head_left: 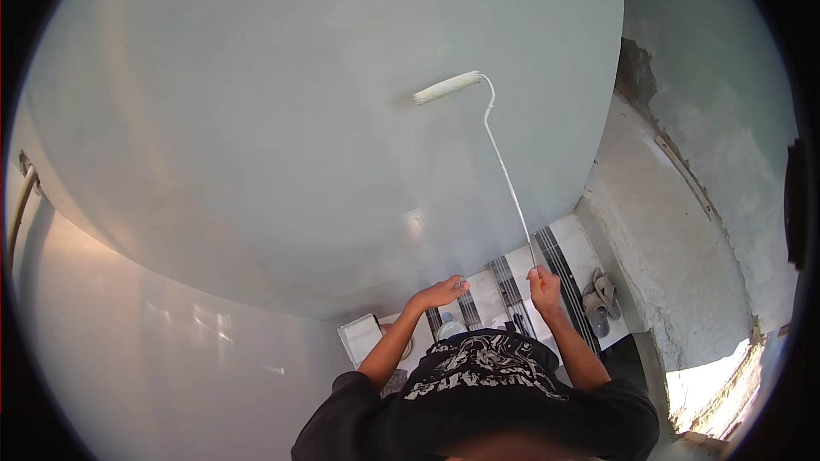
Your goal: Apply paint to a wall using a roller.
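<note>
My right hand (544, 292) is closed around the lower end of a long-handled paint roller (508, 175). Its thin, bent rod rises from my fist to the white roller sleeve (448, 88), which lies slightly tilted against the pale grey-green wall (282, 145). A faint shadow shows at the sleeve's left end. To the left of the handle, my left hand (440, 292) is held low in front of the wall, its fingers loosely bent and somewhat apart. Nothing is visible in it, and it does not touch the roller.
Below my left arm a white rectangular tray (360, 338) stands on the floor. A clear plastic container (449, 325) is close to my body. Grey sandals (600, 297) lie on white tiles (583, 248) with dark stripes. A rough concrete ledge (666, 230) runs along the right.
</note>
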Action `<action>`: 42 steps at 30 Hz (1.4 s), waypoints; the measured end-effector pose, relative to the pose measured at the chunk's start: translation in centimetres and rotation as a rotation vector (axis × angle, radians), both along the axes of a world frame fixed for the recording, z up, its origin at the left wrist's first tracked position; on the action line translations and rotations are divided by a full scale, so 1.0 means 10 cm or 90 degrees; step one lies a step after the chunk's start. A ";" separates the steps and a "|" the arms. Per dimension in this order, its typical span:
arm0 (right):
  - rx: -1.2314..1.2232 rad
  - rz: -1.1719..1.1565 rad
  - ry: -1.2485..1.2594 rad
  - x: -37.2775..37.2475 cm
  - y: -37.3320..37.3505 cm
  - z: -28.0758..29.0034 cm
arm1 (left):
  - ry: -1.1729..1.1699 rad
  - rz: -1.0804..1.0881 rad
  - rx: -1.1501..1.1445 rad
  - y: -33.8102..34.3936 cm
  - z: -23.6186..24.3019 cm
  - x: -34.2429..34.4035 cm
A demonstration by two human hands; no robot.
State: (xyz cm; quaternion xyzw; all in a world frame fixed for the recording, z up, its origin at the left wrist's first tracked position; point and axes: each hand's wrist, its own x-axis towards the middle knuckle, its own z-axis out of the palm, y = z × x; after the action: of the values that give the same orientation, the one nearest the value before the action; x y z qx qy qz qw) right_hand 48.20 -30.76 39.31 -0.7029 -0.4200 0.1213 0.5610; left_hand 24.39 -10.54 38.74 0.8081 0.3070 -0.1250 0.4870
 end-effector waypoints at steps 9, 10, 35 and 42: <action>-0.176 -0.031 -0.183 0.19 -0.81 -1.11 | 0.380 0.399 -0.288 -0.21 -1.74 -1.74; -0.207 0.002 -0.191 0.16 -0.81 -1.11 | 0.363 0.429 -0.307 -0.35 -1.67 -1.95; -1.130 0.701 -0.047 -1.32 1.31 -1.08 | 0.236 0.890 -0.131 -3.48 -2.60 -3.45; -0.759 1.266 0.039 -0.82 1.72 -2.04 | 0.228 1.111 -0.139 -4.09 -2.78 -2.86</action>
State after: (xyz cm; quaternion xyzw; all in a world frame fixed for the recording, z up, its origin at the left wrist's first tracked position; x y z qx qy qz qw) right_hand 39.97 -13.57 18.88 -0.2120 -0.6494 0.7045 -0.1923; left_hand -4.18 -51.41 10.93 0.2049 0.8697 0.1370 0.4276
